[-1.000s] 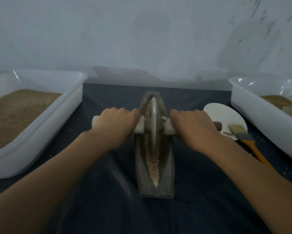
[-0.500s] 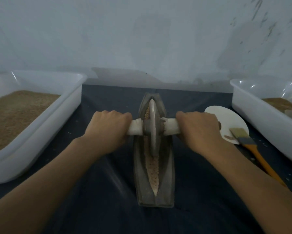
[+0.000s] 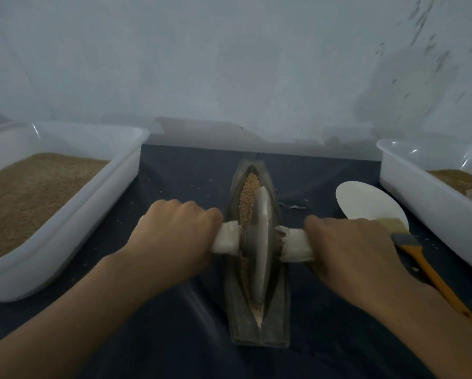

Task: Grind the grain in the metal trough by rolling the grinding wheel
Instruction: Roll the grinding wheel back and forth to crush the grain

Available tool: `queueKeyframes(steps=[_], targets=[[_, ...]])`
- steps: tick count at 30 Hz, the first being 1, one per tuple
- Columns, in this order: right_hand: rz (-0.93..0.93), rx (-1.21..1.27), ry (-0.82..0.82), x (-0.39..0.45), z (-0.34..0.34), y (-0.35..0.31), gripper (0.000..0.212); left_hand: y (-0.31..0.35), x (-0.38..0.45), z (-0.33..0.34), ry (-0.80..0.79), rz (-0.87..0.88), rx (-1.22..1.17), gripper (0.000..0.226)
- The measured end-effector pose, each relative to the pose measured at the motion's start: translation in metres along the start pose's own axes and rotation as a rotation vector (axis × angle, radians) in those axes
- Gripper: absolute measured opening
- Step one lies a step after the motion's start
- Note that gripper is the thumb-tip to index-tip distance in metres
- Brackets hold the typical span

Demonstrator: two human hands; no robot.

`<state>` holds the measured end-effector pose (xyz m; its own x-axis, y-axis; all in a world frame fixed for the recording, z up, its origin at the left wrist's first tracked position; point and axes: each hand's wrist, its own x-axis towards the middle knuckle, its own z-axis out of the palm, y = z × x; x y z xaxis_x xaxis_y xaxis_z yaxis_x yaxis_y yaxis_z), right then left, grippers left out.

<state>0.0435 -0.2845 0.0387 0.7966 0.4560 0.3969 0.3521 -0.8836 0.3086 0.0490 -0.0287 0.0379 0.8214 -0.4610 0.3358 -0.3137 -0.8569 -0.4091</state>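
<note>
A boat-shaped metal trough (image 3: 259, 328) lies lengthwise on the dark cloth in front of me. Brown grain (image 3: 248, 195) fills its far end. The grinding wheel (image 3: 261, 242), a grey disc, stands on edge in the groove near the trough's middle. A white-wrapped axle handle (image 3: 295, 246) runs through the disc to both sides. My left hand (image 3: 174, 236) grips the left end of the handle. My right hand (image 3: 349, 247) grips the right end. Each fist hides the handle's tip.
A white tub (image 3: 65, 225) of brown grain sits at the left. Another white tub (image 3: 426, 206) with some grain stands at the right. A white round dish (image 3: 366, 203) and a brush with an orange handle (image 3: 431, 274) lie just right of my right hand. A pale wall rises behind.
The wheel has rolled toward me along the trough, from the far end to near the middle. Both hands came back with the handle, uncovering the grain at the far end.
</note>
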Motion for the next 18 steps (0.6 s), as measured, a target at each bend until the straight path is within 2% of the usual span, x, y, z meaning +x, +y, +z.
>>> queueKeyframes(steps=[4, 9, 18], targets=[[-0.031, -0.061, -0.057, 0.018, 0.009, -0.002, 0.047, -0.001, 0.01, 0.022, -0.071, -0.083, -0.042, 0.039], [0.012, -0.07, -0.042, 0.062, 0.031, 0.009, 0.023, -0.012, 0.042, 0.041, -0.113, -0.147, -0.13, 0.029], [0.021, -0.12, -0.061, 0.048, 0.043, 0.03, 0.034, -0.013, 0.044, 0.038, -0.121, -0.107, -0.116, 0.026]])
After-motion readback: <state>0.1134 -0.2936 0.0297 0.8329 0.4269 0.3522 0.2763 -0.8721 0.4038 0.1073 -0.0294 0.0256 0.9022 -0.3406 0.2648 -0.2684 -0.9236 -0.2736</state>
